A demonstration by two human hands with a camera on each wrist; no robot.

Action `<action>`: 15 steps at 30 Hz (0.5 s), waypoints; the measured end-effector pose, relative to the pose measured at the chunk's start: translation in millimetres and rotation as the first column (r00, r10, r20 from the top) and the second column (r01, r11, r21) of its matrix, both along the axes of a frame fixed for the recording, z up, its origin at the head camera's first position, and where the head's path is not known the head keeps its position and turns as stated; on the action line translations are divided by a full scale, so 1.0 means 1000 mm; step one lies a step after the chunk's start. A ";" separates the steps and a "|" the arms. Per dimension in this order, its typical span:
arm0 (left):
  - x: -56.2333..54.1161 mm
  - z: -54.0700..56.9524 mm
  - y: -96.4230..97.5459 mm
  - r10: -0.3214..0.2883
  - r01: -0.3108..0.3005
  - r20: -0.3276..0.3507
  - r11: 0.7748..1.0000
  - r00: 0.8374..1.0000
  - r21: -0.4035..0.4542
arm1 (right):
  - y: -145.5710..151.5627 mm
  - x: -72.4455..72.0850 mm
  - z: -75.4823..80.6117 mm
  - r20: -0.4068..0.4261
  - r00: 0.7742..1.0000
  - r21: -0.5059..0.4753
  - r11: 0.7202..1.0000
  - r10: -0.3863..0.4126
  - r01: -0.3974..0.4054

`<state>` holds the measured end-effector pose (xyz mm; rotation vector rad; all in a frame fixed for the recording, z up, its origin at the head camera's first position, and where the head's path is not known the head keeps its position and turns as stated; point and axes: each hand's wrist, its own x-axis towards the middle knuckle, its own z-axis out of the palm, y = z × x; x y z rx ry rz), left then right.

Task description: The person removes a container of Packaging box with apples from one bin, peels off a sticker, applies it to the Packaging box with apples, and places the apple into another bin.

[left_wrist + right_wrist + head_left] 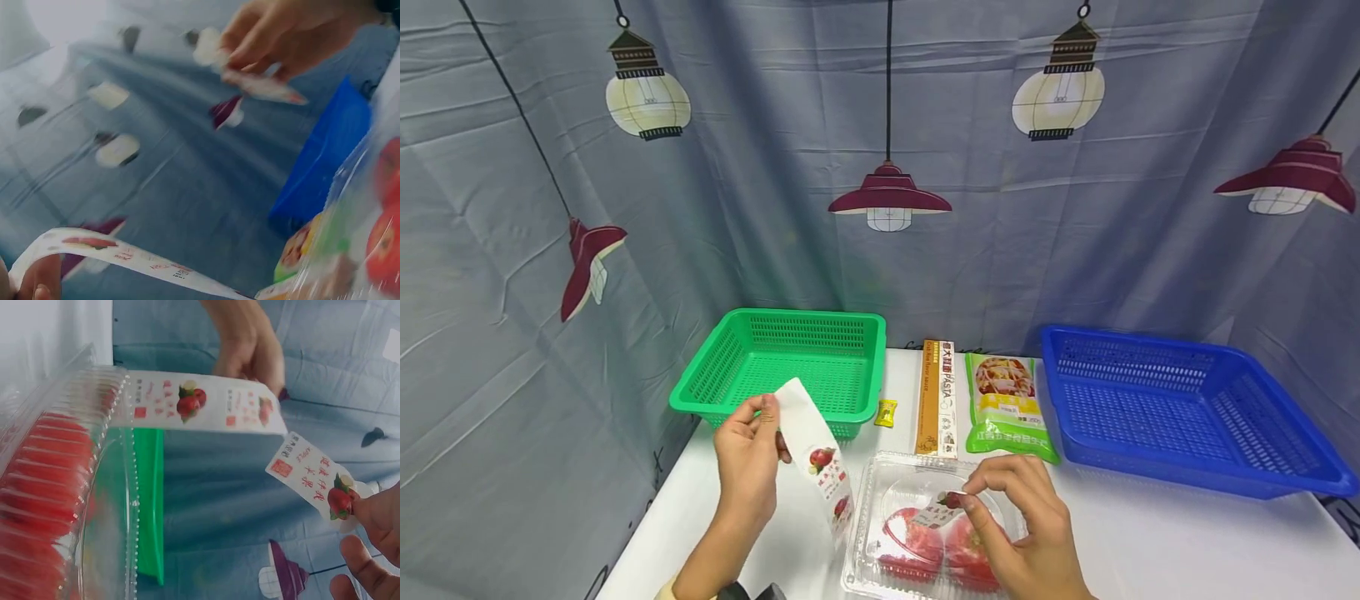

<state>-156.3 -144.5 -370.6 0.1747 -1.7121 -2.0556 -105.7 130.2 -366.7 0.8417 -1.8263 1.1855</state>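
Observation:
My left hand (748,462) pinches a strip of labels (816,454) between thumb and fingers. The white strip hangs down to the right, printed with red fruit and lettering. Between thumb and index finger, my right hand (1026,521) pinches a single label (938,510) by its fruit-printed end. In the right wrist view this label (309,475) tilts just beside the strip (206,403). Below it sits a clear plastic clamshell box (868,500) with its lid down. Red apples (910,537) show through the lid; the right hand partly covers the box's near right side.
A green basket (808,320) stands at the back left, a blue basket (1150,343) at the right. Between them lie a small yellow packet (886,413), a long pasta box (936,400) and a green food bag (1009,407). A grey curtain (775,167) hangs behind.

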 end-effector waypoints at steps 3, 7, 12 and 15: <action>-0.001 -0.007 -0.021 0.101 -0.101 0.016 0.993 0.995 0.054 | 0.002 0.001 -0.001 0.024 1.000 0.004 1.000 -0.006 0.006; 0.002 -0.023 -0.048 0.234 -0.237 0.042 0.969 0.971 0.071 | 0.006 0.001 -0.004 0.042 0.999 0.007 1.000 -0.015 0.015; 0.007 -0.049 -0.079 0.353 -0.365 0.132 0.928 0.926 0.074 | 0.014 -0.005 -0.020 0.082 0.996 0.032 0.999 -0.040 0.038; 0.010 -0.063 -0.092 0.408 -0.418 0.176 0.908 0.896 0.020 | 0.021 -0.009 -0.033 0.126 0.990 0.053 0.997 -0.064 0.058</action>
